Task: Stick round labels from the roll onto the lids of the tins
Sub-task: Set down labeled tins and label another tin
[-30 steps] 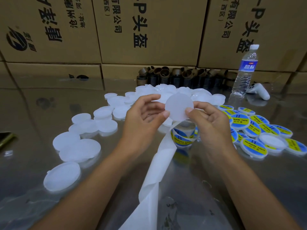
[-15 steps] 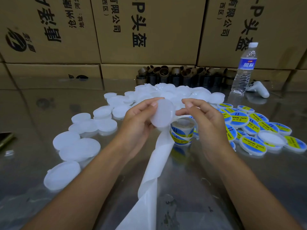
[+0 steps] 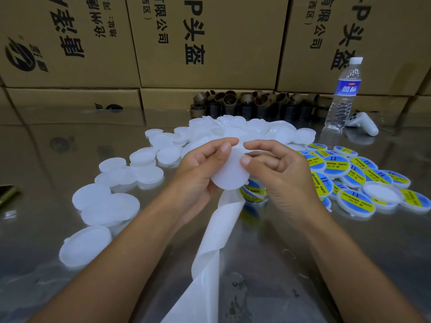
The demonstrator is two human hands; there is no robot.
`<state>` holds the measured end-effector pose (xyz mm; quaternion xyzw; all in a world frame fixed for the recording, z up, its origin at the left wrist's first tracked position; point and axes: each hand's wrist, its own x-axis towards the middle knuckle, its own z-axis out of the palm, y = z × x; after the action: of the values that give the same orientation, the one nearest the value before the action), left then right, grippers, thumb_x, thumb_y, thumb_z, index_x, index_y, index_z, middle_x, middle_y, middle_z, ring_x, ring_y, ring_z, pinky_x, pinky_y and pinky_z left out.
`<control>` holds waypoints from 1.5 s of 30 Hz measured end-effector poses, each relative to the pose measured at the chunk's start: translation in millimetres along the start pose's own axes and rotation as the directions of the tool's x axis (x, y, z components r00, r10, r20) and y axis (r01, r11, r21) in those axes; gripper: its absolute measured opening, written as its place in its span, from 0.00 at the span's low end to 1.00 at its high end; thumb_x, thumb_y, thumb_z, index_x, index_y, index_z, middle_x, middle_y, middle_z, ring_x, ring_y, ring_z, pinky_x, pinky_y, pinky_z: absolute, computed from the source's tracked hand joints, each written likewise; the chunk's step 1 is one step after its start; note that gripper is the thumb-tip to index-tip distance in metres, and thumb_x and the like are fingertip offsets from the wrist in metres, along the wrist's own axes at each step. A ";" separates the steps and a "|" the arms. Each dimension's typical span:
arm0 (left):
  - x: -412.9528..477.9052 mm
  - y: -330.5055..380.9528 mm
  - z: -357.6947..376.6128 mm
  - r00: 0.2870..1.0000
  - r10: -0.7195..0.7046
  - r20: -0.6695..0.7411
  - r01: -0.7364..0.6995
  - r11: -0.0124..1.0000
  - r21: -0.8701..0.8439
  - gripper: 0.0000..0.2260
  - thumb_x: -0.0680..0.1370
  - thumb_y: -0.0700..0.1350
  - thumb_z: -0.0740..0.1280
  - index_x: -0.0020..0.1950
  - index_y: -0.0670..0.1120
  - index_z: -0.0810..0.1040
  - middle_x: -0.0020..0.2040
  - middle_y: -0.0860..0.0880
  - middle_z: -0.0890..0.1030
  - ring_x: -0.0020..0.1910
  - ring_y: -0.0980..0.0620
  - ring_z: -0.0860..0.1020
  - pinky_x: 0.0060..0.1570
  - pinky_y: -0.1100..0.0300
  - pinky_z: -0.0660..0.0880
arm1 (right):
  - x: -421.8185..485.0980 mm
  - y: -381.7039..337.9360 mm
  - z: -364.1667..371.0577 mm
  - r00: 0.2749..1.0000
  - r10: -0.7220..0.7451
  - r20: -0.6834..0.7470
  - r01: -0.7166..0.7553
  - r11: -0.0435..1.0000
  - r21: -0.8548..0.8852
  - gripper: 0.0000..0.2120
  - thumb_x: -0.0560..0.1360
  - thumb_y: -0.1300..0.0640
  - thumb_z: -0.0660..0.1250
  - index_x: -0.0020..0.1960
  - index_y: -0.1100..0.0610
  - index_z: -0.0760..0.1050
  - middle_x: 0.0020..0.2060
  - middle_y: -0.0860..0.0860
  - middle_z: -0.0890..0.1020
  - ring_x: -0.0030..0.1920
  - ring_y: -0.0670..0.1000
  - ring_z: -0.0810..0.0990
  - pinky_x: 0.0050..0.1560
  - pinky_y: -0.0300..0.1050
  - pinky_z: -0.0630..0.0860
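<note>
A: what's on the desk (image 3: 303, 264), going left to right?

B: far left is a scatter of blank lids (image 3: 109, 207), white and frosted, lying loose, some overlapping. Next is the left hand (image 3: 198, 176). It grips one lid (image 3: 229, 173) held up off the desk, thumb on the near face, fingers curled behind. That lid sits between both hands, just above the roll (image 3: 253, 193), plain white side toward the camera. Can't tell if there's a label on the far side.

A: and the right hand?

B: right hand (image 3: 284, 180) pinches the same lid at its right edge, thumb on the face, fingers tucked behind. No loose label in it that I can see. The strip (image 3: 217, 229) runs from the roll down toward the camera, between the forearms. Right of that are the labelled lids (image 3: 355, 200), blue and yellow, with a bottle (image 3: 342, 96) at the back.

A: how does a lid handle, you reckon?

B: looks light, thin plastic, a bit flexy, probably slick. I'd hold it by the rim so the flat top is free for the label. Squeeze too hard and I'd guess it bows and the label wrinkles. The labels should be floppy and sticky, so take them by the very edge. The roll looks light enough to skid when you pull.
</note>
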<state>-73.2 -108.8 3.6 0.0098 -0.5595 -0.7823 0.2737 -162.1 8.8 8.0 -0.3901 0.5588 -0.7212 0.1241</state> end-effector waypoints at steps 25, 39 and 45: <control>6.4 2.8 -5.5 0.979 0.002 -0.205 -0.032 0.989 -0.144 0.09 0.80 0.37 0.59 0.52 0.43 0.78 0.41 0.48 0.85 0.41 0.50 0.84 0.43 0.59 0.81 | -0.7 17.6 -14.1 0.962 -0.236 -0.138 0.047 0.640 -0.767 0.10 0.67 0.66 0.66 0.39 0.50 0.74 0.38 0.45 0.77 0.43 0.50 0.74 0.42 0.47 0.69; 0.1 -5.2 -2.9 0.981 -0.172 -0.086 0.192 0.893 0.407 0.20 0.71 0.59 0.64 0.49 0.44 0.83 0.46 0.47 0.85 0.45 0.51 0.80 0.51 0.56 0.74 | -4.9 10.8 -2.9 0.860 -0.505 -0.071 0.314 0.634 -0.707 0.09 0.62 0.66 0.64 0.40 0.57 0.79 0.37 0.49 0.79 0.38 0.50 0.73 0.39 0.50 0.70; -1.3 -0.3 -6.8 0.966 -0.259 -0.029 0.252 0.901 0.354 0.15 0.67 0.55 0.70 0.45 0.46 0.84 0.45 0.47 0.85 0.43 0.53 0.81 0.46 0.59 0.73 | -5.6 8.6 -3.1 0.870 -0.492 -0.025 0.334 0.626 -0.705 0.10 0.63 0.68 0.67 0.42 0.58 0.79 0.39 0.50 0.78 0.41 0.53 0.74 0.42 0.56 0.72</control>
<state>-70.0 -114.1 0.4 0.1247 -0.6878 -0.6976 0.1574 -162.7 11.4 -2.4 -0.4456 0.6872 -0.5122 -0.2585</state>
